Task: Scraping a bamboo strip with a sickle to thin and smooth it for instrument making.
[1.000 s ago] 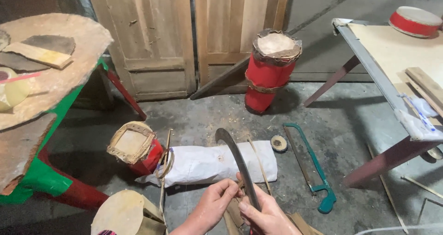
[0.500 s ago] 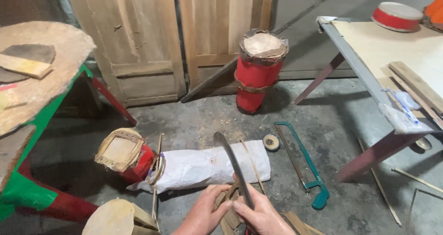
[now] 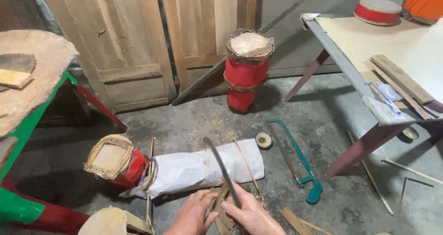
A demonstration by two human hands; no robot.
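Right hand: my right hand (image 3: 251, 214) is wrapped round the lower end of a long curved blade (image 3: 220, 168), fingers (image 3: 230, 206) closed on it just above the bottom edge of the view.
Left hand: my left hand (image 3: 193, 213) sits just beside the right; its fingers are curled round a thin cane strip (image 3: 220, 199) and pinch it against the blade.
Where the work lies: low over the concrete floor (image 3: 323, 124), right in front of the white sack (image 3: 203, 168), which lies on the floor between the tipped red drum (image 3: 115, 161) and the green hacksaw (image 3: 300, 163).
Blade, handling: I judge it rigid, thin and sharp along its edge; I would take hold only at the grip end, where my right hand is, and keep fingers off the curve.
Strip, handling: it looks light, springy and easy to split or snap; I would hold it close to the blade so that it does not whip or buckle.
Risk: my left fingertips are near the edge, so a slip would run the blade toward them.
Around: an upright red drum (image 3: 247, 69) stands near the wooden doors (image 3: 138, 45); a small roll of tape (image 3: 264, 140) lies beside the sack; loose strips (image 3: 290, 216) litter the floor by my hands; a table (image 3: 350, 73) stands at the right, well apart.
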